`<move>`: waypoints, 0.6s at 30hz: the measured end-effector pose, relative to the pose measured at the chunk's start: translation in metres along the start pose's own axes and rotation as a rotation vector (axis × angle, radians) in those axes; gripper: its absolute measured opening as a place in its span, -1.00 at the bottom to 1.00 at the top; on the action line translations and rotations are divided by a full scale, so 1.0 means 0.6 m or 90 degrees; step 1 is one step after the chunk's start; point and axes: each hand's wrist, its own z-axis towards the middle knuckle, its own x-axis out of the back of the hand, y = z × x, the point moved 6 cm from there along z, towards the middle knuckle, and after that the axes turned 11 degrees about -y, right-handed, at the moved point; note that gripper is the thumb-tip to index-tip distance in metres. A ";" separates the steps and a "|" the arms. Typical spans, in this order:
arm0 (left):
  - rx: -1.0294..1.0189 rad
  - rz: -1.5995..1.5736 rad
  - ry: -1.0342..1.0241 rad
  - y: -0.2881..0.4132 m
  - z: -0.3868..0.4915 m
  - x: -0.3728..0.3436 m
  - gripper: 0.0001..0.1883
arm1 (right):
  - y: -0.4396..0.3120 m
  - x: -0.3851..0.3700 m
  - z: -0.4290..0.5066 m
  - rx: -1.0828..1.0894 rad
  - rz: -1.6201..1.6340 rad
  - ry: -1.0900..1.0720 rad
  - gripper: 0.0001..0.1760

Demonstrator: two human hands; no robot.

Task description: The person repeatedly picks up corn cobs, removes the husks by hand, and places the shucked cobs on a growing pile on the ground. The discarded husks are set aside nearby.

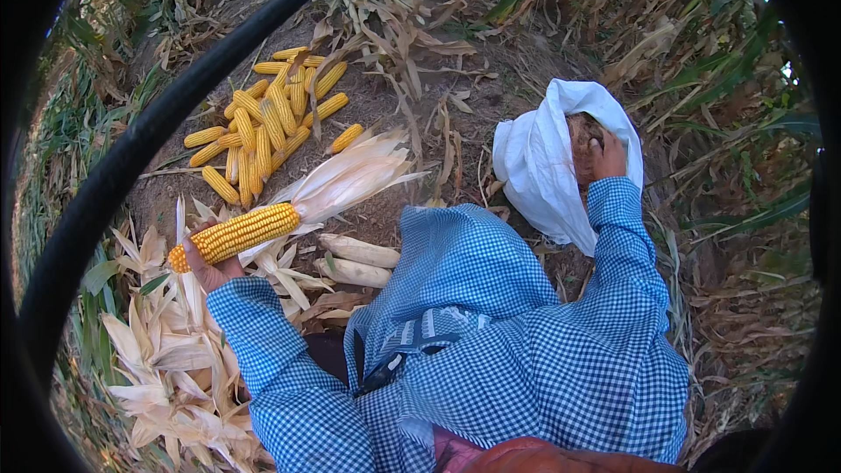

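My left hand (213,266) grips a yellow ear of corn (243,233) near its tip. Pale husk (355,174) is folded back from the ear's other end and still attached. To the right, my right hand (610,157) is inside the mouth of a white sack (535,164), touching a brown fibrous mass (583,144) that looks like corn silk. Some of its fingers are hidden there, so whether they grasp the fibres is unclear. Two ears in pale husks (358,259) lie on the ground by my checked garment.
Beyond my left hand, several bare yellow ears (266,125) lie heaped on the soil (368,89). Stripped husks (177,368) form a pile at lower left. Dry corn stalks and leaves (703,59) border the right side. A dark curved bar (151,118) crosses the view at left.
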 end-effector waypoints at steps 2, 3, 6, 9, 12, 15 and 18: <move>0.013 0.024 -0.003 -0.008 0.002 0.002 -0.55 | -0.008 -0.047 0.001 -0.013 -0.063 -0.076 -0.47; 0.015 0.029 -0.002 -0.010 0.002 0.003 -0.55 | -0.002 -0.069 0.001 -0.053 -0.089 -0.129 -0.46; 0.013 0.044 0.017 -0.013 0.001 0.006 -0.54 | 0.014 -0.112 0.005 -0.089 -0.134 -0.239 -0.40; 0.012 0.056 0.046 -0.011 -0.002 0.008 -0.53 | 0.045 -0.099 0.023 -0.098 0.101 -0.304 -0.30; 0.018 0.054 0.044 -0.010 -0.002 0.004 -0.51 | 0.075 -0.032 0.049 -0.095 0.359 -0.272 -0.30; 0.027 0.048 0.050 -0.013 -0.003 0.004 -0.50 | 0.096 0.051 0.065 -0.127 0.378 -0.152 -0.43; 0.020 0.075 0.045 -0.010 -0.005 0.003 -0.48 | 0.095 0.118 0.066 -0.189 0.246 -0.050 -0.57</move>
